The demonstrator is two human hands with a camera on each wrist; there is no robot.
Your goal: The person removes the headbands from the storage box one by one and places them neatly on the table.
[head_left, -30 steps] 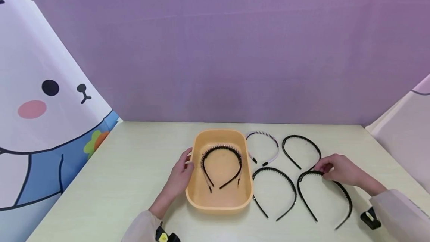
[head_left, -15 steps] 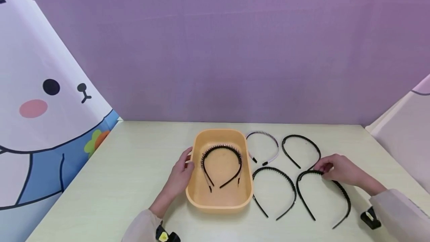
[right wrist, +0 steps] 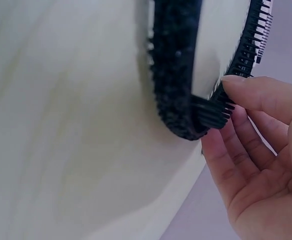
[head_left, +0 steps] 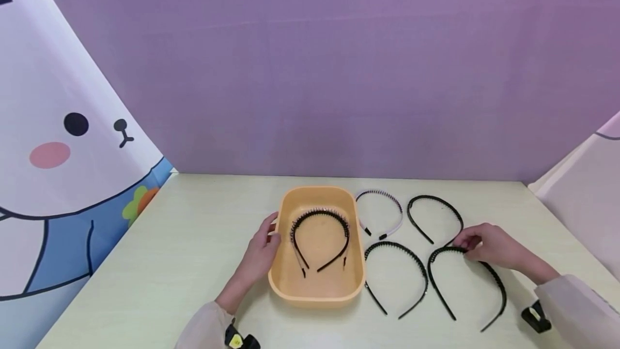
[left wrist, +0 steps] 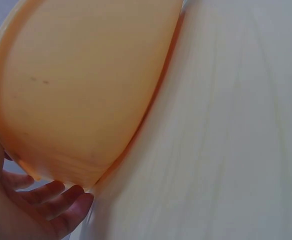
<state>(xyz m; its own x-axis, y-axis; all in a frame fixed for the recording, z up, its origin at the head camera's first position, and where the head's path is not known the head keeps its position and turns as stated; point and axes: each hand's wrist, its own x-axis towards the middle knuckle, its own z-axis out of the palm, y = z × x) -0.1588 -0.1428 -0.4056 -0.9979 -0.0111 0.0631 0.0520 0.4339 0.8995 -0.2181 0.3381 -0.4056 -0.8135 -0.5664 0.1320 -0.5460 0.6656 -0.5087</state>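
Observation:
My right hand (head_left: 491, 244) pinches the top of a black toothed headband (head_left: 501, 290) at the right. In the right wrist view, thumb and fingers grip its comb-like teeth (right wrist: 213, 112). My left hand (head_left: 259, 249) rests against the left side of an orange plastic tray (head_left: 319, 301), its fingertips (left wrist: 83, 200) on the outer wall. Inside the tray lies a black headband (head_left: 345, 225), overlapping a thinner pinkish one. Just right of the tray are a lilac headband (head_left: 401, 214) and a black headband (head_left: 425, 279). Another black headband (head_left: 448, 204) lies behind my right hand, which hides part of it.
The pale table (head_left: 169, 263) ends at a purple backdrop (head_left: 319, 96). A cartoon-printed cloth (head_left: 72, 187) hangs on the left and a whitish cloth (head_left: 586, 198) on the right. Black wrist cameras sit below both hands.
The black headband in my right hand has shifted very slightly. Both hands and the tray stay where they were; the whole head view moves a touch.

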